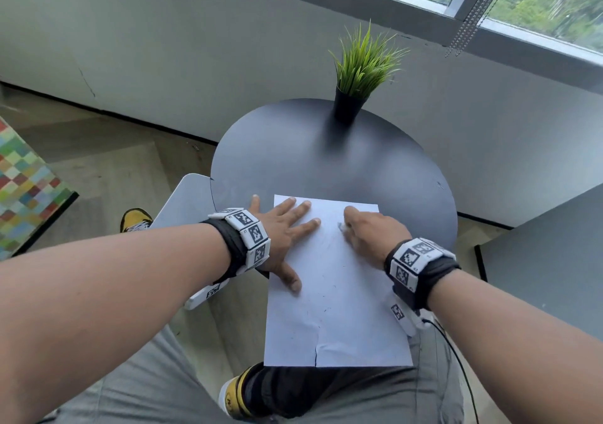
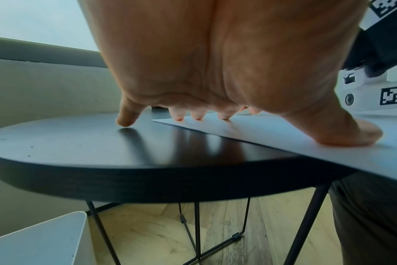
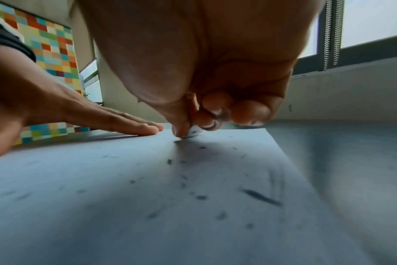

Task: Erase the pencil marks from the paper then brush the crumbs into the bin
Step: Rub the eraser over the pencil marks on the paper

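A white sheet of paper (image 1: 336,293) lies on the round dark table (image 1: 326,162), its near half hanging over the edge, with a short tear in the near edge. My left hand (image 1: 284,227) presses flat on the sheet's far left corner, fingers spread, little finger on the table. My right hand (image 1: 368,231) pinches a small white eraser (image 1: 341,227) between thumb and fingers, its tip on the paper near the far edge. In the right wrist view the eraser (image 3: 194,133) touches the paper (image 3: 147,206), and dark crumbs (image 3: 261,197) and faint smudges are scattered on it.
A white bin (image 1: 182,201) stands on the floor against the table's left edge, also low in the left wrist view as the bin (image 2: 45,242). A potted grass plant (image 1: 349,103) sits at the table's far side. A grey surface (image 1: 554,260) is to the right.
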`<state>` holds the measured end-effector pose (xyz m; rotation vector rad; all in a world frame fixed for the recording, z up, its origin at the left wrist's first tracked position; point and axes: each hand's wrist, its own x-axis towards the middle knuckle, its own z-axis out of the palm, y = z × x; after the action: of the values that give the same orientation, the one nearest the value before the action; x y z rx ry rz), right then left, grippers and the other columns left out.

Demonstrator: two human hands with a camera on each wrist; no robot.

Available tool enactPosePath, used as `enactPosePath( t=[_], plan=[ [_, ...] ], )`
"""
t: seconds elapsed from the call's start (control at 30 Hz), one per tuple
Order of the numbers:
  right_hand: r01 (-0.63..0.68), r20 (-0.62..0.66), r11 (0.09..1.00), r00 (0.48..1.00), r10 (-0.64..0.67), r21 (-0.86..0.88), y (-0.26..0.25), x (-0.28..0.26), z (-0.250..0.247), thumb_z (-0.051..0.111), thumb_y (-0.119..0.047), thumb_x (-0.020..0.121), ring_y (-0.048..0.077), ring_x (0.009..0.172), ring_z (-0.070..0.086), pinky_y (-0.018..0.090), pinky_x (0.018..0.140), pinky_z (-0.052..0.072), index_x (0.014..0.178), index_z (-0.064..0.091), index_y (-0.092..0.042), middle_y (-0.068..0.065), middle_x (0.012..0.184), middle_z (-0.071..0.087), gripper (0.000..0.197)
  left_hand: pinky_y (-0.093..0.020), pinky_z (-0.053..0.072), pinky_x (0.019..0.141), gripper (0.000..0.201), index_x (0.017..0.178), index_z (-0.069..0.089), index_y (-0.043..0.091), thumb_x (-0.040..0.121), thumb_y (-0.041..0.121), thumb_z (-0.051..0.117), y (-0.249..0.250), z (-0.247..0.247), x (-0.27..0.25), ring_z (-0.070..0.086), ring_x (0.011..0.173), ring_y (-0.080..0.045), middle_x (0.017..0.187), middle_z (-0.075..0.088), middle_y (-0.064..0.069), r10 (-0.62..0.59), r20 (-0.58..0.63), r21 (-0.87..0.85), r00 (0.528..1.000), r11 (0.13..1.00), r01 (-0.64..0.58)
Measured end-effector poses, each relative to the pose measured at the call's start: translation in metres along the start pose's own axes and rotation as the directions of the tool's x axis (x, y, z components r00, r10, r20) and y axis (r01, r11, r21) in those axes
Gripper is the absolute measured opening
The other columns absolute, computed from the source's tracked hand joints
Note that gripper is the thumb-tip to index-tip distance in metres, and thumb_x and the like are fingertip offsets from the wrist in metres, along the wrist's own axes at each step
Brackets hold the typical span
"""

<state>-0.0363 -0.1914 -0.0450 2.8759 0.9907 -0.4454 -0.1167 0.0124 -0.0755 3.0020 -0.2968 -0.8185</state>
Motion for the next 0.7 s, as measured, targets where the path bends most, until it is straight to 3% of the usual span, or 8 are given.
enactPosePath(
  t=[0.17, 0.33, 0.37, 0.43, 0.5, 0.57, 0.63, 0.7],
  plan=[
    [0.291, 0.088, 0.955, 0.952, -0.295, 0.052, -0.041, -0.027, 0.019, 0.036, -0.033, 0.1, 0.034, 0.091, 0.06, 0.041, 0.068, 0.046, 0.095, 0.031, -0.025, 0.005, 0.098, 0.062, 0.01, -0.079, 0.007, 0.11, 0.139, 0.156, -0.019, 0.039, 0.053, 0.099, 0.054, -0.004, 0.005, 0.003, -0.021, 0.153, -0.023, 0.165, -0.029, 0.006, 0.014, -0.01, -0.015, 1.0, 1.0, -0.014],
    [0.033, 0.018, 0.999, 0.999, -0.032, -0.017, -0.007, 0.002, 0.007, 0.03, -0.037, 0.102, 0.033, 0.081, 0.053, 0.038, 0.067, 0.043, 0.096, 0.029, -0.023, 0.009, 0.105, 0.064, 0.016, -0.078, 0.006, 0.111, 0.139, 0.157, -0.018, 0.037, 0.054, 0.099, 0.053, -0.004, 0.004, 0.004, -0.019, 0.154, -0.025, 0.166, -0.027, 0.004, 0.03, -0.018, -0.011, 0.999, 0.999, -0.03],
    [0.043, 0.017, 0.999, 0.999, -0.042, -0.03, -0.01, 0.001, 0.007, 0.032, -0.034, 0.101, 0.034, 0.084, 0.055, 0.038, 0.068, 0.044, 0.101, 0.032, -0.021, 0.01, 0.107, 0.064, 0.013, -0.078, 0.005, 0.111, 0.139, 0.157, -0.018, 0.037, 0.054, 0.098, 0.053, -0.004, 0.003, 0.003, -0.019, 0.154, -0.025, 0.166, -0.027, 0.004, 0.031, -0.018, -0.011, 0.999, 0.999, -0.031],
    [0.209, 0.062, 0.978, 0.976, -0.207, -0.024, -0.033, -0.012, 0.013, 0.038, -0.025, 0.098, 0.035, 0.095, 0.06, 0.04, 0.071, 0.047, 0.117, 0.038, -0.019, 0.009, 0.109, 0.063, 0.02, -0.078, 0.005, 0.111, 0.14, 0.157, -0.017, 0.037, 0.054, 0.098, 0.055, -0.004, 0.004, 0.003, -0.02, 0.154, -0.025, 0.166, -0.027, 0.004, 0.031, -0.016, -0.013, 0.999, 0.999, -0.032],
    [0.357, 0.113, 0.934, 0.928, -0.355, 0.005, -0.05, -0.026, 0.018, 0.038, -0.026, 0.097, 0.034, 0.095, 0.062, 0.043, 0.072, 0.05, 0.113, 0.038, -0.022, 0.005, 0.105, 0.062, 0.017, -0.077, 0.004, 0.112, 0.14, 0.157, -0.017, 0.037, 0.054, 0.097, 0.056, -0.004, 0.003, 0.003, -0.021, 0.153, -0.024, 0.165, -0.028, 0.004, 0.031, -0.016, -0.018, 0.999, 0.999, -0.031],
    [0.273, 0.087, 0.962, 0.958, -0.273, 0.02, -0.036, -0.015, 0.014, 0.034, -0.032, 0.1, 0.032, 0.098, 0.062, 0.04, 0.075, 0.05, 0.114, 0.038, -0.024, 0.005, 0.109, 0.063, 0.016, -0.077, 0.004, 0.112, 0.139, 0.157, -0.017, 0.037, 0.056, 0.096, 0.057, -0.003, 0.001, 0.003, -0.021, 0.153, -0.024, 0.165, -0.028, 0.004, 0.029, -0.013, -0.021, 0.999, 0.999, -0.03],
    [0.081, 0.024, 0.997, 0.996, -0.081, -0.002, -0.011, 0.005, 0.008, 0.031, -0.037, 0.101, 0.033, 0.091, 0.061, 0.04, 0.075, 0.05, 0.102, 0.034, -0.024, 0.008, 0.107, 0.064, 0.013, -0.077, 0.006, 0.111, 0.138, 0.157, -0.018, 0.036, 0.057, 0.096, 0.057, -0.001, 0.0, 0.004, -0.02, 0.154, -0.025, 0.166, -0.027, 0.003, 0.029, -0.014, -0.019, 0.999, 0.999, -0.029],
    [0.037, -0.014, 0.999, 0.999, -0.038, -0.023, -0.007, 0.006, 0.007, 0.034, -0.033, 0.1, 0.034, 0.088, 0.06, 0.041, 0.073, 0.051, 0.098, 0.033, -0.022, 0.009, 0.105, 0.064, 0.011, -0.078, 0.007, 0.111, 0.138, 0.157, -0.018, 0.036, 0.057, 0.095, 0.057, -0.001, -0.001, 0.004, -0.02, 0.154, -0.025, 0.165, -0.027, 0.003, 0.027, -0.007, -0.016, 1.0, 1.0, -0.027]
  ],
)
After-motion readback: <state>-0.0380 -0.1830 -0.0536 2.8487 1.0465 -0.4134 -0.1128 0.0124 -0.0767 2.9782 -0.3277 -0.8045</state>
